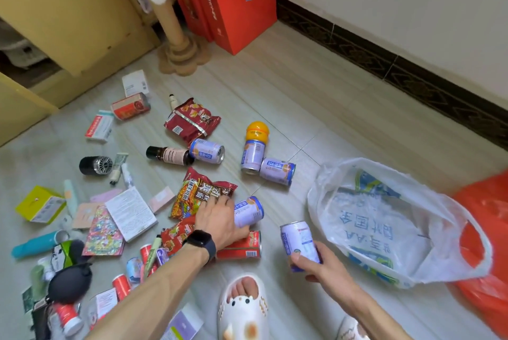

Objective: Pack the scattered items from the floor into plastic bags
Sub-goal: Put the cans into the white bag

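Observation:
My right hand (pixel 321 264) holds a purple can (pixel 298 240) upright just left of the open white plastic bag (pixel 406 218) lying on the floor. My left hand (pixel 220 220), with a black watch on the wrist, lies on a second purple can (pixel 251 210) resting on its side, fingers wrapped around it. A red can (pixel 242 246) lies right below that hand. Red snack bags (pixel 200 194) sit to its left. Three more purple cans (pixel 207 150) (pixel 252 157) (pixel 277 171) lie farther out. A red plastic bag (pixel 486 229) lies at the right edge.
Boxes, bottles, tubes, small red cans and a black pouch (pixel 70 280) are scattered over the left floor. An orange ball-shaped container (pixel 257 131) stands by the cans. Red cartons (pixel 233 1) and a cardboard post (pixel 176 45) stand at the back. My slippered foot (pixel 243 309) is below.

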### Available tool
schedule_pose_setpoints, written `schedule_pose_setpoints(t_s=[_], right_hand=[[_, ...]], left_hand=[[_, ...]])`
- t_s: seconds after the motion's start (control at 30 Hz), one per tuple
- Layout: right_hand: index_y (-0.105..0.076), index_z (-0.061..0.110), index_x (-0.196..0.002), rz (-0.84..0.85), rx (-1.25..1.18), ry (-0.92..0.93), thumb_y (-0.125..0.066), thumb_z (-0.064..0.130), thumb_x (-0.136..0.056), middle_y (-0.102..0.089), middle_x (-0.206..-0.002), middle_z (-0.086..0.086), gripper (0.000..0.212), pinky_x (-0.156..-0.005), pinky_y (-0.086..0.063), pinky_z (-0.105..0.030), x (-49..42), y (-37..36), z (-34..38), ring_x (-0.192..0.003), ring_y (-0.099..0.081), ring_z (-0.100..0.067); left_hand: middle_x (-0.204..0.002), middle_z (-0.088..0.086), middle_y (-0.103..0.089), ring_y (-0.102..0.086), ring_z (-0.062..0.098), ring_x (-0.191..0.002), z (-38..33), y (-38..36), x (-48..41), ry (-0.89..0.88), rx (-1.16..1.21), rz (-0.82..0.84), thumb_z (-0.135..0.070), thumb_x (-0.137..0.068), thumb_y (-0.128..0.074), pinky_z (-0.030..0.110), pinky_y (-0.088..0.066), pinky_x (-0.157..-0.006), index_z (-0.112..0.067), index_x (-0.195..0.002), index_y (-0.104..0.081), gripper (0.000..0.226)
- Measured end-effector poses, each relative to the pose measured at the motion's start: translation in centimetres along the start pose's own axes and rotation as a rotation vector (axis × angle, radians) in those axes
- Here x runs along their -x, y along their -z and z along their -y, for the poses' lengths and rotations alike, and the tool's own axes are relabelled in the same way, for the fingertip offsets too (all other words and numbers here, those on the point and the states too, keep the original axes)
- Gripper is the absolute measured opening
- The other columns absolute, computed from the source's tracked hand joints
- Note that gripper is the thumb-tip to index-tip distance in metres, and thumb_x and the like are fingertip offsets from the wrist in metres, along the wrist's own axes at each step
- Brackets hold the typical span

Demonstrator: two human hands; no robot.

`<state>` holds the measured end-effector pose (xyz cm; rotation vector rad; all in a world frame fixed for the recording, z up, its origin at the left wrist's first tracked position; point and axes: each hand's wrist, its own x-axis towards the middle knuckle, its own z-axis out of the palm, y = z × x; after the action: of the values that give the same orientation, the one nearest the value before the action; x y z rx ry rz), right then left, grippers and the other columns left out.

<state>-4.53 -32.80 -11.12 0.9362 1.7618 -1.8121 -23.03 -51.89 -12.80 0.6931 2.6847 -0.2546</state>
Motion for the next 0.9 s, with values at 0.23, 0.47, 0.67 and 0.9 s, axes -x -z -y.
schedule_pose_setpoints(t_s=[0.23, 0.47, 0.67, 0.9], right_hand=[[-0.066, 0.015, -0.105, -0.176, -0.244, 0.114, -0.078, 0.067, -0.047, -0.076, -0.092, -0.002, 0.079, -0.072, -0.038, -0.034, 6.2, 5.8, 0.1, -0.079, -0.065, -0.009], [-0.053, 0.008, -0.122, -0.449, -0.160, 0.202, -0.097, 0.028, -0.054, -0.072, -0.109, -0.008, 0.083, -0.086, -0.058, -0.042, 3.5, 12.5, 0.0, -0.100, -0.070, -0.024], [-0.042, 0.027, -0.114, -0.675, 0.009, 0.182, -0.092, 0.016, -0.059, -0.067, -0.097, 0.011, 0.075, -0.081, -0.053, -0.029, -0.5, 15.0, 1.0, -0.090, -0.067, -0.008], [-0.044, 0.028, -0.114, -0.582, 0.226, 0.187, -0.089, 0.015, -0.061, -0.067, -0.098, 0.012, 0.071, -0.078, -0.050, -0.029, -5.6, 16.1, 1.6, -0.090, -0.066, -0.013]], left_hand=[[-0.083, -0.007, -0.060, -0.061, 0.024, -0.076, -1.3, 5.7, 0.6, -0.109, 0.288, 0.070, -0.067, -0.060, -0.061, 0.034, -0.050, -0.062, -0.030, -0.092, -0.044, 0.052], [-0.098, -0.008, -0.055, -0.060, 0.024, -0.086, -12.5, 9.9, -0.7, -0.438, 0.275, -0.091, -0.058, -0.064, -0.067, 0.030, -0.038, -0.061, -0.026, -0.110, -0.045, 0.060], [-0.104, 0.004, -0.060, -0.057, 0.027, -0.094, -20.8, 6.8, -3.5, -0.705, -0.012, -0.099, -0.055, -0.067, -0.067, 0.036, -0.033, -0.073, -0.016, -0.109, -0.048, 0.060], [-0.122, 0.009, -0.047, -0.062, 0.031, -0.097, -23.1, 2.6, -5.0, -0.565, 0.025, 0.060, -0.039, -0.075, -0.073, 0.035, -0.036, -0.064, -0.014, -0.125, -0.039, 0.065]])
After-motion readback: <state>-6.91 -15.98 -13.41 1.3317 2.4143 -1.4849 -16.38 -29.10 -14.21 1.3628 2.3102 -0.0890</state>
